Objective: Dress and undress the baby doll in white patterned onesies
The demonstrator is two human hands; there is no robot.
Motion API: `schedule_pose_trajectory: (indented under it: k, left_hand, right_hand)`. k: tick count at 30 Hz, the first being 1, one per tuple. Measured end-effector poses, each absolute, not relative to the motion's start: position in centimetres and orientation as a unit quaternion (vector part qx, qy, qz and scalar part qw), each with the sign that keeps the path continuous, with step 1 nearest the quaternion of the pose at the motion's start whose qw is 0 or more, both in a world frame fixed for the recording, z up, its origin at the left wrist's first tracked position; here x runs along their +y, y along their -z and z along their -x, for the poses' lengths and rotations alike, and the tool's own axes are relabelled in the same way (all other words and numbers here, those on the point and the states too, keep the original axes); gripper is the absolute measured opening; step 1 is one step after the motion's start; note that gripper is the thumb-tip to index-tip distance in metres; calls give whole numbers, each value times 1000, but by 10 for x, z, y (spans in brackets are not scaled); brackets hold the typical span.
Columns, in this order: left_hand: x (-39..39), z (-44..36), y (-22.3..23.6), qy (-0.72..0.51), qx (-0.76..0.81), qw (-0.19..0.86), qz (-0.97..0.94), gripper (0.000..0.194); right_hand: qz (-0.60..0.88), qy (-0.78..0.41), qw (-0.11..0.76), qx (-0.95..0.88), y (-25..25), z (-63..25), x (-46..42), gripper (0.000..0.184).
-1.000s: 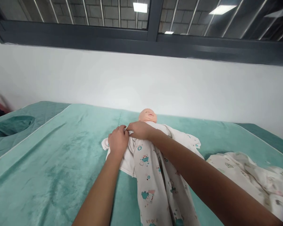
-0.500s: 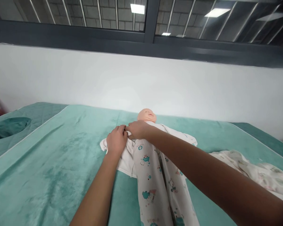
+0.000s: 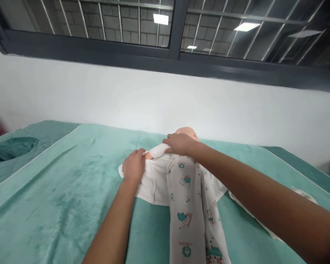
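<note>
A baby doll lies on its back in white clothing, its head (image 3: 185, 131) partly behind my right hand. My left hand (image 3: 134, 165) is closed around the doll's arm (image 3: 148, 156), where a strip of its skin shows beside white cloth. My right hand (image 3: 178, 143) grips a white sleeve (image 3: 158, 149) near the doll's shoulder, fingers curled over the fabric. Beneath lies an opened white shirt (image 3: 154, 183). White printed leggings or a romper (image 3: 184, 216) stretch towards me, shifted to the right of the shirt. What lies under both palms is hidden.
A teal plush cover (image 3: 57, 190) spreads over the bed. At left is a padded section with a round hollow (image 3: 12, 148). Crumpled white cloth (image 3: 305, 194) lies at right, partly behind my forearm. A white wall (image 3: 99, 95) and dark window frame (image 3: 178, 62) stand behind.
My right hand has moved right, away from my left hand, with the white sleeve drawn out between them. The doll's head and body have rolled or shifted right. My left hand stays nearly in place.
</note>
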State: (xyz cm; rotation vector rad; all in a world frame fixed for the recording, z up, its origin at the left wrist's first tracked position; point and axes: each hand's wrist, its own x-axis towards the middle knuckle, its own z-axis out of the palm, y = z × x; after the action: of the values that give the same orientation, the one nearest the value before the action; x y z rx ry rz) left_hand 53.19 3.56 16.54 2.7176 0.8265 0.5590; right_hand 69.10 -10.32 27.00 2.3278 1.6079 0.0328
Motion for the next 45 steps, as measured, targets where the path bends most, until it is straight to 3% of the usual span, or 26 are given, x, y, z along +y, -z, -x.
schedule_pose_trajectory:
  k: [8, 15, 27, 29, 33, 36, 40, 45]
  left_hand:
    - [35, -533, -162, -149, 275, 107, -944, 27]
    - [31, -537, -163, -150, 230, 91, -957, 40]
    - [38, -531, -166, -136, 320, 73, -935, 19]
    - [37, -530, -165, -133, 326, 74, -933, 18]
    - [35, -531, -161, -130, 332, 71, -931, 20]
    - [33, -534, -158, -133, 338, 59, -930, 22]
    - [28, -537, -157, -145, 335, 47, -930, 29]
    - [20, -538, -158, -182, 308, 60, -932, 51]
  right_hand:
    - [-830, -14, 120, 545, -274, -693, -114, 33]
    - [-837, 1, 71, 542, -252, -692, -102, 37]
    - [-863, 41, -73, 498, -235, -693, -119, 39]
    - [-868, 25, -139, 476, -230, -690, -138, 42]
    - [-827, 13, -389, 406, -203, -680, -188, 43]
    - [-798, -8, -511, 319, -175, -677, -222, 44]
    - [-820, -67, -503, 264, -152, -687, -240, 40]
    - [-852, -165, -387, 312, -149, -706, -239, 36]
